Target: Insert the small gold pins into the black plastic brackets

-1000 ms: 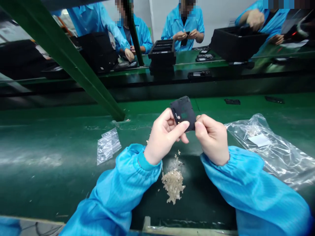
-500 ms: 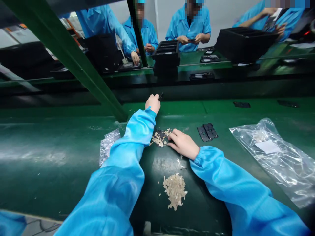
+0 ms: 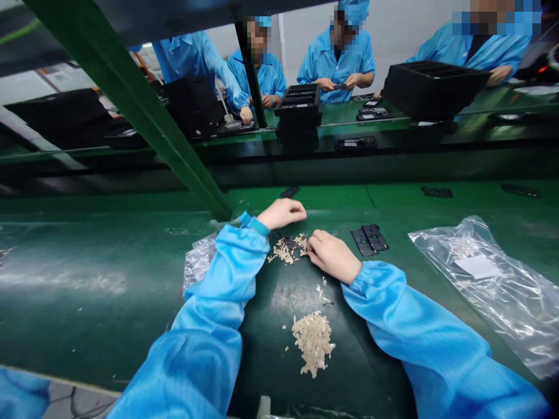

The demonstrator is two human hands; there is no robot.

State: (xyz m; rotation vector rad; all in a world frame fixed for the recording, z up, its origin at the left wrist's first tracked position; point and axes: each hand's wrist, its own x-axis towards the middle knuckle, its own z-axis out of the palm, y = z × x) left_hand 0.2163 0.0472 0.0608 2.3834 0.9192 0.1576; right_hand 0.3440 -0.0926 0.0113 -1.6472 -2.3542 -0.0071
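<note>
My left hand (image 3: 285,213) is above the far side of a heap of small tan pieces (image 3: 286,252), its fingers drawn together and nothing visible in them. Just behind it, a flat black plastic part (image 3: 290,192) lies on the green strip. My right hand (image 3: 334,257) is at the right edge of the heap, fingertips pinched; whatever is between them is too small or hidden to tell. Something dark lies under or among the tan pieces. Nearer to me sits a larger pile of pale strips (image 3: 313,342), with a few loose bits (image 3: 324,293) between.
Two black plastic parts (image 3: 369,240) lie right of my right hand. Clear plastic bags lie at the right (image 3: 489,285) and by my left sleeve (image 3: 198,262). A slanted green post (image 3: 174,157) stands at left. Across the line, people in blue work beside black trays (image 3: 299,105).
My left hand has let go of the black part on the far green strip and come back toward the tan heap. My right hand stays at the heap, its fingers drawn closer together.
</note>
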